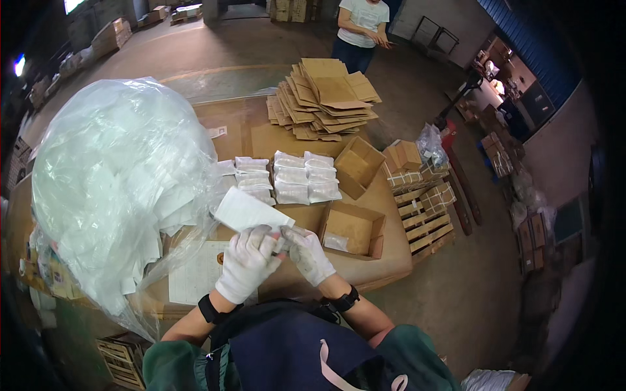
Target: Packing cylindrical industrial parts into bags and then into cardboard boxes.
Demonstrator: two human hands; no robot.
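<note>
My left hand (249,260), in a white glove, grips the near right end of a flat white bag (248,210). My right hand (309,255), gloved too, closes on the same end, its fingers meeting those of the left. Something small and greyish shows between the fingers, too hidden to name. Just beyond lie rows of filled white packets (291,176). Right of them an open cardboard box (359,167) stands tilted. Nearer to my right hand, another open box (353,228) has one white packet (336,242) on its bottom.
A large clear plastic sack (111,176) full of white bags fills the table's left side. Flattened cardboard boxes (326,98) are piled at the back. A paper sheet (195,277) lies near my left wrist. Beyond the table stand a person (362,26) and a wooden pallet (424,228).
</note>
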